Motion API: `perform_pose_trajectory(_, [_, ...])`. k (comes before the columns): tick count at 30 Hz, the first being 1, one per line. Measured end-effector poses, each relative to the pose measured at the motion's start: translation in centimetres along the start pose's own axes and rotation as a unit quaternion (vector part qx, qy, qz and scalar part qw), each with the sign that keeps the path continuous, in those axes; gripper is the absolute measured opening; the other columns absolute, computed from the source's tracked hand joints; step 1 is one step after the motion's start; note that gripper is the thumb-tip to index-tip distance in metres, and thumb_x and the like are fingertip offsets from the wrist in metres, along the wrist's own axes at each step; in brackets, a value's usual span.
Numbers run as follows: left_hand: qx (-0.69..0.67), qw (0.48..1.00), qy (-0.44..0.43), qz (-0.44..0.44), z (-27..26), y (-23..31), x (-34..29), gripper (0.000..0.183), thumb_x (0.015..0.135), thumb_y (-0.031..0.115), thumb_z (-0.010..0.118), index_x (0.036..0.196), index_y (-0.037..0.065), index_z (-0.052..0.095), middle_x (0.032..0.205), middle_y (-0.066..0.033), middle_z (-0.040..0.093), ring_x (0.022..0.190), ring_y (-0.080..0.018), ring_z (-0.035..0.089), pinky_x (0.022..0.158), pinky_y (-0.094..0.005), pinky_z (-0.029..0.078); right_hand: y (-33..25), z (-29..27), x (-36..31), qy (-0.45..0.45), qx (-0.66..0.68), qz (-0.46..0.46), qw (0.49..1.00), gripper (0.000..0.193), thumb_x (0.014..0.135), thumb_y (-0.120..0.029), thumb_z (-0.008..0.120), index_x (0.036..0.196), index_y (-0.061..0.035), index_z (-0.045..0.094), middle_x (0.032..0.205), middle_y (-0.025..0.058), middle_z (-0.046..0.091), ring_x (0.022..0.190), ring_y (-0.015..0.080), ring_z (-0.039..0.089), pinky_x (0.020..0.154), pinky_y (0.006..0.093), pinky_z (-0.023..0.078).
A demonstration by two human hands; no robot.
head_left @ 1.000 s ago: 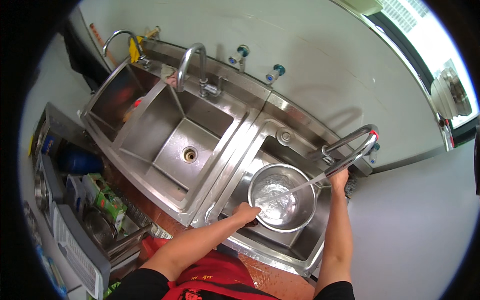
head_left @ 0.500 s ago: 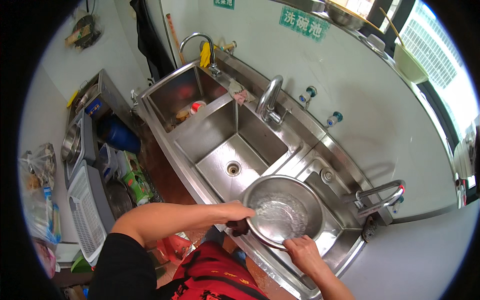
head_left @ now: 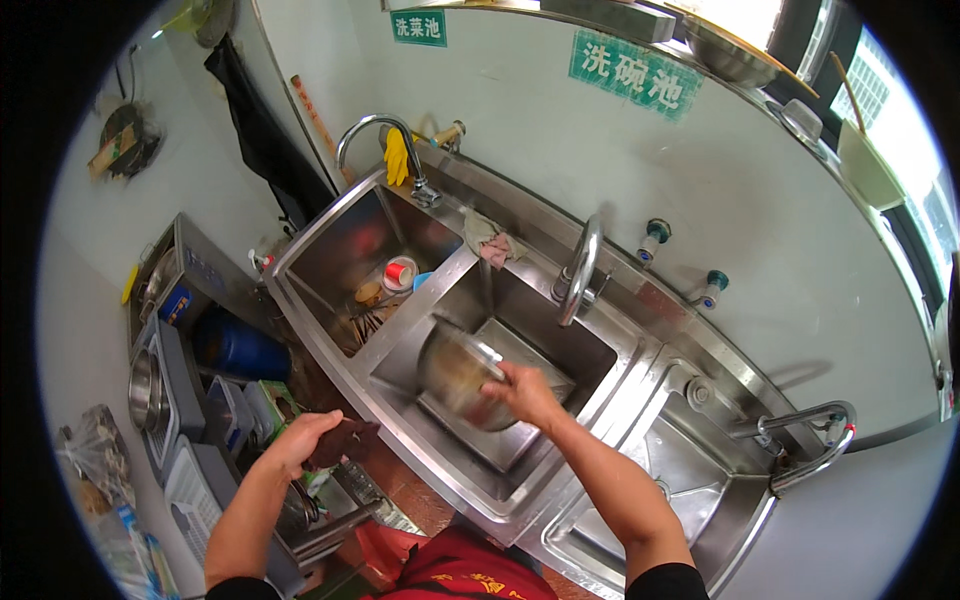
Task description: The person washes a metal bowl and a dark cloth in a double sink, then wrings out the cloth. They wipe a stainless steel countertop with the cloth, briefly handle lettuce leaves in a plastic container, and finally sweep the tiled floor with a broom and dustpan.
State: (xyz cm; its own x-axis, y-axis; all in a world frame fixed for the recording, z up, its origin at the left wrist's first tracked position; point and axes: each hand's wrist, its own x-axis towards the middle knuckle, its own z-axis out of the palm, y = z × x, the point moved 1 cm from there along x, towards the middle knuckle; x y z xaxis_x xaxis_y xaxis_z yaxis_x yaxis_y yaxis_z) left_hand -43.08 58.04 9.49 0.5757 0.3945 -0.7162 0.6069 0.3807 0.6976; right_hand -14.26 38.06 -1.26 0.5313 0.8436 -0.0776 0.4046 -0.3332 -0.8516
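Observation:
My right hand (head_left: 522,395) grips the rim of a round stainless steel basin (head_left: 455,372). Tipped on its side and blurred by motion, the basin is inside the middle compartment of the steel sink (head_left: 505,512). Whether any water is left in it cannot be made out. To the left, beyond the sink's front edge, my left hand (head_left: 303,442) is closed around a dark brown cloth or scouring pad (head_left: 345,443); its exact kind is unclear. The curved middle faucet (head_left: 583,270) stands behind the basin.
The left compartment holds a red-and-white round item (head_left: 398,273) and several sticks. Yellow gloves (head_left: 396,157) and a rag (head_left: 490,240) lie along the back. A right-hand faucet (head_left: 800,420) juts over the right basin. At left are racks with metal bowls (head_left: 146,388) and a blue drum (head_left: 240,345).
The basin, which held water over the divider, has moved left into the middle compartment and tipped over. My left hand has let go of its rim and swung left with the brown cloth.

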Motion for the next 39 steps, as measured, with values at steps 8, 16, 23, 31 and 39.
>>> perform_pose_trajectory(8, [0.019,0.999,-0.039,-0.030,-0.7,0.8,3.6,0.039,0.092,0.033,0.050,0.103,-0.002,0.063,0.084,-0.0107,0.067,0.062,-0.0169,0.063,0.052,-0.0276,0.049,1.5,-0.9,1.5,0.078,0.031,0.133,0.987,0.026,0.079,-0.023,0.067,0.091,0.0001,0.063,0.074,0.0186,0.064,0.070,0.0285,0.064,0.066,0.0379,0.046])
perform_pose_trajectory(16, [0.066,0.991,-0.113,0.022,1.2,3.2,6.4,0.035,0.094,0.028,0.048,0.104,-0.002,0.062,0.090,-0.0075,0.066,0.073,-0.0145,0.062,0.062,-0.0269,0.049,-0.7,1.6,-2.1,0.107,0.141,0.120,0.977,0.025,0.080,-0.025,0.068,0.085,-0.0012,0.061,0.066,0.0116,0.056,0.063,0.0194,0.052,0.063,0.0349,0.042])
perform_pose_trajectory(23, [0.068,0.987,-0.125,0.074,0.9,4.9,5.2,0.037,0.094,0.026,0.048,0.114,-0.003,0.057,0.100,-0.0094,0.064,0.081,-0.0150,0.062,0.066,-0.0284,0.051,-3.7,-4.5,-9.2,0.148,0.179,0.125,0.965,0.021,0.082,-0.018,0.066,0.095,-0.0013,0.062,0.075,0.0031,0.060,0.069,0.0094,0.051,0.064,0.0273,0.042])
perform_pose_trajectory(31, [0.087,0.984,-0.122,0.094,2.9,5.4,6.5,0.034,0.094,0.024,0.048,0.114,-0.001,0.057,0.098,-0.0076,0.064,0.079,-0.0125,0.060,0.067,-0.0249,0.050,-8.2,-10.0,-23.0,0.173,-0.135,0.193,0.956,0.009,0.073,-0.004,0.067,0.078,-0.0019,0.060,0.059,0.0113,0.051,0.053,0.0183,0.048,0.054,0.0303,0.040])
perform_pose_trajectory(39, [0.116,0.969,-0.193,0.106,6.6,5.0,7.6,0.031,0.094,0.020,0.049,0.117,0.000,0.055,0.098,-0.0055,0.063,0.080,-0.0106,0.060,0.067,-0.0239,0.049,-7.1,-9.3,-31.4,0.192,-0.144,0.319,0.917,0.016,0.070,-0.004,0.069,0.071,0.0012,0.054,0.056,0.0155,0.041,0.048,0.0237,0.038,0.049,0.0320,0.035])
